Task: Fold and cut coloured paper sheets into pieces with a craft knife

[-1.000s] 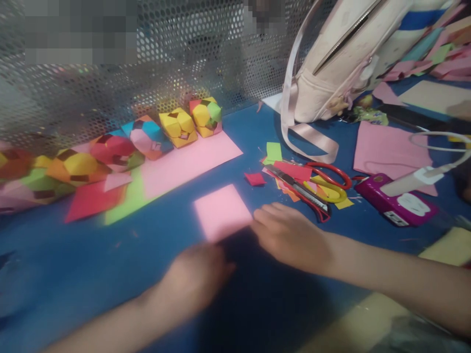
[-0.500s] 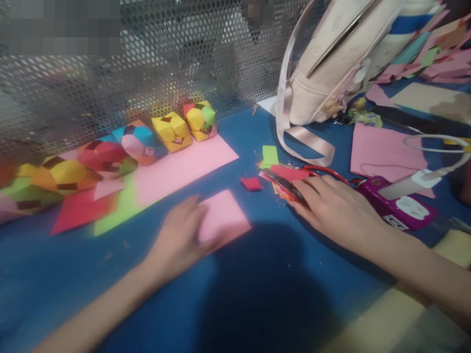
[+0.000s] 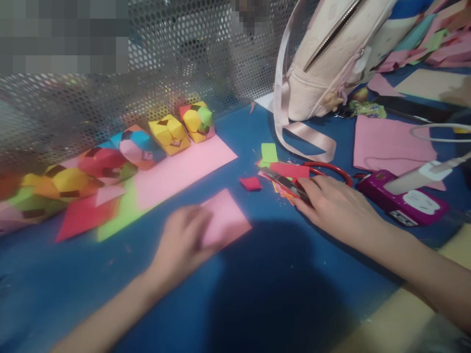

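My left hand (image 3: 182, 241) lies flat on the left part of a small pink paper square (image 3: 228, 219) on the blue table (image 3: 257, 294), fingers stretched out. My right hand (image 3: 336, 208) rests over a utility knife (image 3: 281, 180) that lies on a heap of paper scraps beside red-handled scissors (image 3: 331, 169). Its fingers curl down around the knife's handle end. A tiny red paper piece (image 3: 250, 183) lies between the pink square and the scraps.
Several coloured paper balls (image 3: 169, 133) line the perforated metal wall (image 3: 165, 68) on pink, green and red sheets (image 3: 184, 166). A beige backpack (image 3: 331, 54) stands at the back right, with a magenta power bank (image 3: 403, 201), white cable and pink paper (image 3: 390, 144) beside it.
My left hand slid forward onto the pink square. My right hand left the square, moved right to the knife and scissors, and settled over the knife.
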`<state>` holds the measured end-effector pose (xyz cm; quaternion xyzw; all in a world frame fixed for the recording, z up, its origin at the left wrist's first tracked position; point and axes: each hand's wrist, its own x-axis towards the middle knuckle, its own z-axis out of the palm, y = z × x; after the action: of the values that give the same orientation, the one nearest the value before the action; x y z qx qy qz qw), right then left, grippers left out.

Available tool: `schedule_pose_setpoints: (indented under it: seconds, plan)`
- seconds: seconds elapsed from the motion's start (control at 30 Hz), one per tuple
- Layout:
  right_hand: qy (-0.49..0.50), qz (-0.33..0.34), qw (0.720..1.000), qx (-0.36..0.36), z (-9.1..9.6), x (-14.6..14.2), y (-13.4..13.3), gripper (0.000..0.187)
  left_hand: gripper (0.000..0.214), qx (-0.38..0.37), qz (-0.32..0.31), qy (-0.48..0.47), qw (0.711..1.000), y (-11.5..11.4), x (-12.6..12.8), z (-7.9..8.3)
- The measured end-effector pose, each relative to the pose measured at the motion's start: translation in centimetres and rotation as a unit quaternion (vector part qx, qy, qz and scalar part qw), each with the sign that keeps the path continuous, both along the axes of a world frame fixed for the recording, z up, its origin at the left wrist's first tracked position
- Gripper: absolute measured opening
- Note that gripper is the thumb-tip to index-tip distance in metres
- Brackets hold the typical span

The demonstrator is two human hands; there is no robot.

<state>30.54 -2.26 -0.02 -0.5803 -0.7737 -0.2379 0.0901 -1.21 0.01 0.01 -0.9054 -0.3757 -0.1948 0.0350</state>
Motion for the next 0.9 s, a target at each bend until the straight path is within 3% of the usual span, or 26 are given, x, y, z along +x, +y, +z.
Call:
schedule_pose_setpoints:
  seconds: [0.1,0.17,0.27,0.4,0.47,0.57,0.7,0.9]
  plan:
    - [0.014,-0.010,1.000,-0.013,-0.3,0.2,0.0,0.039,0.025,0.044,-0.052,-0.002,0.998,-0.3,0.2,0.3]
    - [0.026,-0.012,0.999,-0.031,-0.5,0.5,0.0,0.033,0.018,0.024,-0.076,0.001,0.997,-0.5,0.3,0.5]
    - [0.044,-0.011,0.998,-0.041,-0.6,0.9,-0.1,0.028,0.014,-0.036,-0.057,0.000,0.998,-0.8,0.2,0.5]
    - [0.063,0.003,0.998,0.018,0.3,1.1,-0.4,0.032,0.020,-0.052,-0.040,-0.009,0.998,-1.1,-0.2,-0.1]
    - [0.101,0.030,0.994,0.029,1.0,0.9,-0.8,0.031,0.025,-0.036,-0.052,-0.014,0.998,-1.3,-0.3,-0.4]
    - [0.155,0.125,0.980,0.003,1.4,0.2,-1.5,0.031,0.026,-0.029,-0.055,-0.020,0.998,-1.5,-0.4,-0.3]
    - [0.142,0.181,0.973,-0.025,0.7,-0.5,-2.1,0.034,0.027,-0.058,-0.034,-0.018,0.998,-1.6,-0.6,-0.2]
    - [0.144,0.198,0.968,-0.060,-0.3,-0.5,-2.3,0.025,0.043,0.070,-0.076,-0.073,0.992,-1.6,-0.8,-0.8]
